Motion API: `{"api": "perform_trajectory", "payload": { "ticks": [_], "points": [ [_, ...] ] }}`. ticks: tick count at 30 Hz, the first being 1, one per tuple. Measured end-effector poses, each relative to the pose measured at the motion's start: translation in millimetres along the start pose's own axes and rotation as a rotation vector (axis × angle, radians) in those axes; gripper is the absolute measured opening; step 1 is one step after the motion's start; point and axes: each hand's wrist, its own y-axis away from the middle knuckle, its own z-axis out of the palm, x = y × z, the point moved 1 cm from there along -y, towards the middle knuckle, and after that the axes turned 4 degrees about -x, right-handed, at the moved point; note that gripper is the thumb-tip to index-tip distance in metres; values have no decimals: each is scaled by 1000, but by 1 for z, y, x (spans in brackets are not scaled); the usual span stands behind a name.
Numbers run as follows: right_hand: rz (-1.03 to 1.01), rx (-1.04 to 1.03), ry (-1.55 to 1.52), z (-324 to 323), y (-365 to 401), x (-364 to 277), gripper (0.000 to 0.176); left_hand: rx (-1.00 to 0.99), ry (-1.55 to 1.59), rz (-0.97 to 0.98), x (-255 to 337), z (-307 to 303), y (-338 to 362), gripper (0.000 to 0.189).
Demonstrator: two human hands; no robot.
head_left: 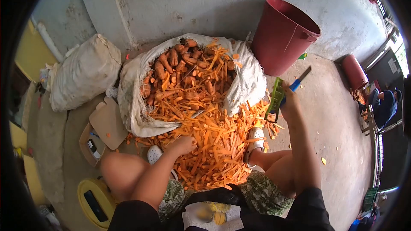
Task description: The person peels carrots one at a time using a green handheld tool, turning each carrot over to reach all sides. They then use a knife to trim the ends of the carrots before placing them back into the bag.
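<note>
My right hand (290, 99) is raised at the right of the pile. Its fingers are closed round a knife with a blue handle (295, 85), the blade pointing up and away, and a green plastic slicer (275, 98). Low over the heap of orange carrot strips (214, 154), my left hand (185, 144) is closed, its fingertips at the strips. Whatever it may hold is hidden. Beyond the heap, an open white woven sack (250, 75) holds whole carrots (174, 57), cut pieces and more strips.
A tall dark-red bin (278, 38) stands behind the sack. On the left are a stuffed white sack (87, 72), an open cardboard box (87, 145) and a yellow lid (87, 188) carrying a phone (95, 205). Another person (385, 105) sits far right.
</note>
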Motion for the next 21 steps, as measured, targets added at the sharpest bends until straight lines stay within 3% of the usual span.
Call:
{"api": "perform_trajectory", "payload": {
  "ticks": [2,4,5,6,8,11,12,14,16,17,19,21],
  "points": [
    [12,8,-51,-8,0,-6,24,28,105,54,-20,21,-29,35],
    [-100,37,82,-18,-5,-11,25,57,173,100,-16,24,-49,28],
    [-176,172,246,-20,-5,-11,24,105,363,87,-13,21,-63,27],
    [-178,177,246,-17,-4,-13,24,154,554,74,-12,19,-80,25],
    [-333,251,390,-17,-5,-16,25,253,685,93,-6,1,-119,22],
    [-364,333,424,-19,-11,-14,23,328,805,11,15,-44,-172,21],
    [-359,343,426,-29,-17,-9,23,354,811,10,16,-58,-197,21],
    [-456,415,727,-50,-27,3,24,462,696,-46,27,-84,-235,22],
    [-404,434,584,-55,-30,0,23,670,605,-24,43,-105,-260,15],
    [-357,437,440,-56,-32,-3,23,658,580,-53,51,-114,-267,13],
    [-344,420,449,-64,-36,-6,24,639,556,-87,66,-132,-271,12],
    [-323,417,486,-73,-43,-4,24,627,745,-239,64,-144,-290,11]
  ]
}}
